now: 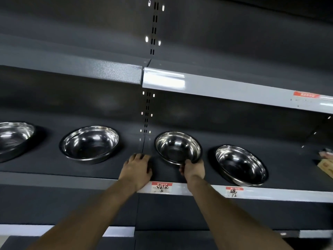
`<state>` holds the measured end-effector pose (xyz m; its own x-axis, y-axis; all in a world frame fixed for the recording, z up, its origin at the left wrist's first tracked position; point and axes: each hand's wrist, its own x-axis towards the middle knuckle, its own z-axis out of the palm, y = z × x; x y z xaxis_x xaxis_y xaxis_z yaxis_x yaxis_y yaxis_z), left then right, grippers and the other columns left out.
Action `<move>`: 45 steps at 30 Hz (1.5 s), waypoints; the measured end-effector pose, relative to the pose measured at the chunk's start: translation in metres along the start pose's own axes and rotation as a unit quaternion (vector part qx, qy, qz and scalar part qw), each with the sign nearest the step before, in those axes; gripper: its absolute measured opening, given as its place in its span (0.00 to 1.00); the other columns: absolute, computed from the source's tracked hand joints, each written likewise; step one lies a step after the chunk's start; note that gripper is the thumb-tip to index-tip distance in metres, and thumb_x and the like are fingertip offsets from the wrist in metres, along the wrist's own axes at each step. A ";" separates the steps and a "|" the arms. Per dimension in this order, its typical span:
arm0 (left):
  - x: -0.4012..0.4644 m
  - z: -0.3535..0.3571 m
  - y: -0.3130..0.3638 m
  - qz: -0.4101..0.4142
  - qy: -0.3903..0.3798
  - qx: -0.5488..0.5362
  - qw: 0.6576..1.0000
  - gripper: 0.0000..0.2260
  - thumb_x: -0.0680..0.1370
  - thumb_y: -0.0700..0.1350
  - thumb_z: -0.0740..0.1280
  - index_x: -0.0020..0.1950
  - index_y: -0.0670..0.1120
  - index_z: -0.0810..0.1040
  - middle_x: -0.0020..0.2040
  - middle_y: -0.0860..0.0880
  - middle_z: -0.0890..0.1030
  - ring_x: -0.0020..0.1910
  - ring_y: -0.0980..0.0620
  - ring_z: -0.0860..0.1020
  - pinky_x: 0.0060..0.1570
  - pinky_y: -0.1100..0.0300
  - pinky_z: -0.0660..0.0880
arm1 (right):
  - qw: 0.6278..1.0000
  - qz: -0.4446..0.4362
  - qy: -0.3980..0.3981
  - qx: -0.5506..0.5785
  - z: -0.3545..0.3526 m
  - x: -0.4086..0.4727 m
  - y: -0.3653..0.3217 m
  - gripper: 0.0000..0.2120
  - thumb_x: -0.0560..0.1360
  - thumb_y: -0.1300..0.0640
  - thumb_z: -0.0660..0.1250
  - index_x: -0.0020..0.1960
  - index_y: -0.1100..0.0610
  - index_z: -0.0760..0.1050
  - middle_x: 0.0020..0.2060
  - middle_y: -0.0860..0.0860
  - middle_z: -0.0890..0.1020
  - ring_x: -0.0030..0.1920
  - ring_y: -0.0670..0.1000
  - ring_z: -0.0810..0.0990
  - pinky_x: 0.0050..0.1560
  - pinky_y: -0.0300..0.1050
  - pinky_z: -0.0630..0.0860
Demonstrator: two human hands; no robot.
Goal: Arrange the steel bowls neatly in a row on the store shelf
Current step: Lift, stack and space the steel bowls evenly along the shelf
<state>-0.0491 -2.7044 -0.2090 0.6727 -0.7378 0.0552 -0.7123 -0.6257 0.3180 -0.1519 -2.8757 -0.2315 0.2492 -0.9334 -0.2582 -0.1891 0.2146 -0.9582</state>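
My two bare forearms run up from 6 o'clock toward the shelf (75, 166). My left hand (137, 168) lies flat on the dark shelf mat, fingers fairly straight and spread, touching nothing but the mat; grip wide, holding nothing. My right hand (193, 169) has its grip closed on the near rim of the third bowl (178, 147), fingers curled over the edge. That bowl is tilted, its mouth facing me, its far side up; whether its base touches the shelf I cannot tell.

Four steel bowls in a rough row on this shelf. At 9 o'clock, the first bowl (12, 138), cut off by the frame edge. Next to the right, the second bowl (90, 143), upright, well apart from the first. The third bowl sits just right of the slotted upright (146, 112) at centre. At 3 o'clock, the fourth bowl (240, 164), near the third but not touching, closer to the shelf's front edge than the others.

On the shelf's front edge, two red-topped price tags: one tag (161, 187) between my wrists, the other tag (233, 191) below the fourth bowl. Handwriting on both, not legible enough to trust.

Upper shelf (216, 85) at 12 o'clock carries a red label (306, 95) toward 2 o'clock. Something tan and boxy (327, 166) at the far right edge, mostly out of frame.
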 end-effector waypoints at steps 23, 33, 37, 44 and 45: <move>-0.028 -0.024 0.028 -0.022 0.004 0.028 0.999 0.25 0.80 0.54 0.60 0.77 0.49 0.62 0.73 0.47 0.67 0.77 0.45 0.58 0.74 0.50 0.61 | 0.998 -0.038 -0.024 -0.050 -0.043 -0.039 0.014 0.14 0.79 0.61 0.60 0.63 0.59 0.74 0.42 0.59 0.84 0.35 0.53 0.81 0.36 0.44 0.77; -0.028 -0.020 0.039 -0.003 -0.019 0.063 0.998 0.26 0.80 0.55 0.61 0.76 0.49 0.63 0.73 0.46 0.67 0.77 0.44 0.57 0.75 0.48 0.58 | 0.989 -0.065 0.020 -0.133 -0.052 -0.033 0.013 0.21 0.83 0.59 0.55 0.75 0.60 0.68 0.65 0.58 0.80 0.66 0.61 0.77 0.65 0.48 0.72; -0.027 -0.019 0.040 0.000 -0.024 0.066 0.997 0.25 0.79 0.54 0.61 0.75 0.49 0.65 0.73 0.46 0.68 0.76 0.45 0.58 0.75 0.49 0.59 | 0.989 -0.069 0.028 -0.130 -0.056 -0.031 0.013 0.19 0.83 0.58 0.57 0.72 0.60 0.71 0.62 0.58 0.81 0.64 0.61 0.78 0.63 0.47 0.72; -0.029 -0.018 0.043 0.001 -0.026 0.071 0.997 0.25 0.79 0.54 0.61 0.75 0.49 0.65 0.73 0.46 0.68 0.77 0.45 0.58 0.75 0.49 0.59 | 0.987 -0.064 0.006 -0.150 -0.060 -0.028 0.010 0.21 0.83 0.56 0.58 0.75 0.58 0.69 0.65 0.57 0.80 0.66 0.61 0.77 0.66 0.47 0.71; -0.029 -0.018 0.043 0.000 -0.026 0.071 0.997 0.25 0.79 0.54 0.61 0.75 0.49 0.65 0.73 0.46 0.68 0.77 0.44 0.58 0.76 0.49 0.58 | 0.987 -0.060 0.001 -0.149 -0.060 -0.026 0.011 0.21 0.83 0.56 0.58 0.76 0.58 0.68 0.65 0.57 0.80 0.67 0.60 0.76 0.67 0.47 0.71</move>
<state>-0.0954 -2.7052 -0.1798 0.6639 -0.7478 0.0057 -0.7362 -0.6523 0.1800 -0.2176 -2.8663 -0.2275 0.2855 -0.9474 -0.1444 -0.4290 0.0084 -0.9033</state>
